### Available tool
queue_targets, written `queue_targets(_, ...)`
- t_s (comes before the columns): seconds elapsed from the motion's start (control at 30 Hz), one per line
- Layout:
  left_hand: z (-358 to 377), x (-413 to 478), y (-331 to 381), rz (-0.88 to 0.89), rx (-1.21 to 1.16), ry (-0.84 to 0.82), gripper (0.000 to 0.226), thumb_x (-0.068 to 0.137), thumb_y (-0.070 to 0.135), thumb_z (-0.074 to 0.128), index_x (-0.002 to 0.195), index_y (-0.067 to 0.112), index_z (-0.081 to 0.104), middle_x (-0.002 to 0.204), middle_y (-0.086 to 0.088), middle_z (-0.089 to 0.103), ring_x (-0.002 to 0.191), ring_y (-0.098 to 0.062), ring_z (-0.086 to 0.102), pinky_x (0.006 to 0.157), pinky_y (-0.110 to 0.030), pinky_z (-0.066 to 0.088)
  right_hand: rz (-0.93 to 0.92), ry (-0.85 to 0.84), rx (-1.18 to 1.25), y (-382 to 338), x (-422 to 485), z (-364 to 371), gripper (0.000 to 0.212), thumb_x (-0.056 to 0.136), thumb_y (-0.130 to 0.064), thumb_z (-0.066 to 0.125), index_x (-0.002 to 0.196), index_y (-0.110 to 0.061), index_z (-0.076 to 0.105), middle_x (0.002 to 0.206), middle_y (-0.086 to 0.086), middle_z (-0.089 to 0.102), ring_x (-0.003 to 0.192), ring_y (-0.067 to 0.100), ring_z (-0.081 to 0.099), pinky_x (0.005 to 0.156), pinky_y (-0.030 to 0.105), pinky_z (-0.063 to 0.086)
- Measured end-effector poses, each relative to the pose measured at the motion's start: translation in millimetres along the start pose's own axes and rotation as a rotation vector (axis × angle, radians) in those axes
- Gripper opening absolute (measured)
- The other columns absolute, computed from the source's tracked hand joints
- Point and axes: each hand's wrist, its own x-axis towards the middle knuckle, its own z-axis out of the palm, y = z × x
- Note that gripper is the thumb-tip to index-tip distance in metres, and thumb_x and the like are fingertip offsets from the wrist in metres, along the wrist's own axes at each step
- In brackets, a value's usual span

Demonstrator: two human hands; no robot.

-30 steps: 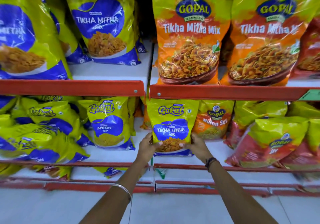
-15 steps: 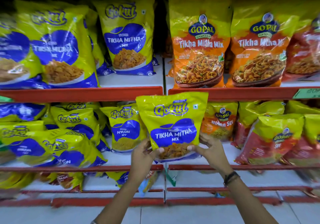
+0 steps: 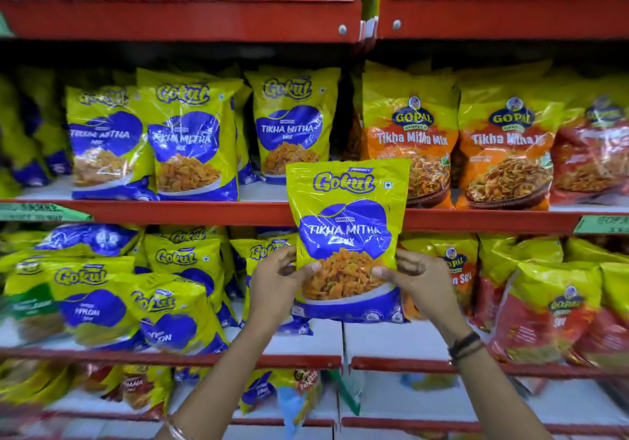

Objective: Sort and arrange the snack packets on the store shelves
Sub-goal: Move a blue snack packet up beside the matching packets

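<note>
Head view: red metal store shelving fills the frame in tiers, split by a vertical joint near centre; top tier cropped by the upper edge, contents there unreadable.

Middle tier, left bay: upright yellow-and-blue plastic Gokul Tikha Mitha packets in a row, the far-left ones dark and blurred. Right bay: yellow-and-orange Gopal Tikha Mitha Mix packets, upright; the rightmost reddish packet is smeared, print not legible.

Lower tier, left bay: yellow-and-blue Gokul packets leaning and overlapping, labels partly blurred. Right bay: yellow-and-red Gopal Sev packets, tilted, cut off at the right edge.

Bottom tier: jumbled small packets, too blurred to identify.

Task item: one yellow-and-blue Gokul Tikha Mitha Mix packet, upright, label facing the camera, held in the air in front of the shelving at the centre joint. Its top overlaps the red lip of the middle shelf and hides the lower left of the nearest Gopal packet; its bottom hangs before the lower tier.

Left hand: fingers clamped on the packet's lower left edge, thumb on the front face. Right hand: fingers clamped on the lower right edge, thumb on the front; it covers part of a Gopal Sev packet behind. Dark thread band on the right wrist; thin metal bangle on the left forearm, cropped by the bottom edge.

Green shelf price labels at both sides, text illegible.
</note>
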Motion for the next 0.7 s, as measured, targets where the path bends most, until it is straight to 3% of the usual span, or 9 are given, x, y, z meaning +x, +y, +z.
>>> queue_targets(0.1, -4.3, 5.9, 3.9, 0.011, -0.05, 0.035, 0.03, 0.062, 0.033, 0.078, 0.091, 0.027, 0.072, 0.097, 0.004, 0.075, 0.096, -0.016, 0.068, 0.089, -0.046, 0.054, -0.032, 0.014, -0.002, -9.7, 4.9, 4.8, 0.03, 0.059, -0.028, 0.082, 0.089, -0.03, 0.076, 0.088, -0.009, 0.078, 0.087, 0.008, 0.072, 0.077, 0.033, 0.055)
queue_targets(0.17, -9.2, 14.6, 13.3, 0.045, -0.074, 0.051, 0.032, 0.062, 0.03, 0.08, 0.092, 0.027, 0.071, 0.096, 0.003, 0.076, 0.094, -0.017, 0.07, 0.085, -0.042, 0.055, -0.08, 0.034, -0.004, -19.2, 14.5, 9.2, 0.039, 0.06, -0.028, 0.082, 0.098, -0.024, 0.075, 0.095, -0.007, 0.078, 0.096, 0.012, 0.071, 0.08, 0.033, 0.057)
queue_targets(0.3, -23.1, 48.8, 37.3, 0.137, -0.16, 0.072, 0.034, 0.069, 0.001, 0.075, 0.095, 0.021, 0.068, 0.089, 0.008, 0.076, 0.088, -0.011, 0.07, 0.078, -0.026, 0.056, -0.197, 0.058, -0.004, -42.2, 53.0, 19.3, 0.051, 0.062, -0.025, 0.084, 0.11, -0.013, 0.071, 0.108, 0.002, 0.075, 0.103, 0.011, 0.069, 0.084, 0.028, 0.054)
queue_targets(0.47, -38.4, 101.6, 51.2, 0.266, -0.139, 0.165, 0.045, 0.071, -0.005, 0.072, 0.109, 0.014, 0.058, 0.102, 0.009, 0.068, 0.09, 0.0, 0.066, 0.08, -0.015, 0.052, -0.287, 0.068, 0.004, -59.0, 113.1, 43.1, 0.057, 0.066, -0.017, 0.084, 0.118, -0.007, 0.064, 0.116, 0.007, 0.071, 0.105, 0.013, 0.068, 0.085, 0.026, 0.054)
queue_targets(0.57, -43.7, 129.6, 45.0, 0.282, -0.118, 0.194, 0.046, 0.073, -0.005, 0.071, 0.105, 0.024, 0.056, 0.102, 0.007, 0.067, 0.091, -0.004, 0.065, 0.081, -0.018, 0.053, -0.286, 0.071, 0.019, -54.0, 144.1, 60.0, 0.055, 0.067, -0.007, 0.082, 0.119, -0.006, 0.062, 0.115, 0.007, 0.07, 0.105, 0.014, 0.068, 0.082, 0.02, 0.053)
queue_targets(0.67, -46.8, 150.2, 30.4, 0.247, -0.073, 0.203, 0.045, 0.073, -0.005, 0.07, 0.103, 0.026, 0.056, 0.102, 0.0, 0.067, 0.087, 0.002, 0.065, 0.078, -0.016, 0.053, -0.235, 0.059, 0.01, -37.9, 165.7, 73.1, 0.055, 0.068, -0.008, 0.082, 0.119, -0.016, 0.062, 0.113, 0.003, 0.071, 0.104, 0.009, 0.068, 0.086, 0.026, 0.055)
queue_targets(0.7, -47.5, 156.5, 24.7, 0.235, -0.047, 0.201, 0.042, 0.073, 0.0, 0.072, 0.104, 0.026, 0.057, 0.104, -0.002, 0.067, 0.09, -0.001, 0.066, 0.081, -0.021, 0.054, -0.213, 0.056, -0.014, -32.2, 171.9, 76.2, 0.056, 0.068, -0.012, 0.082, 0.121, -0.015, 0.062, 0.114, 0.004, 0.071, 0.105, 0.009, 0.067, 0.089, 0.029, 0.055)
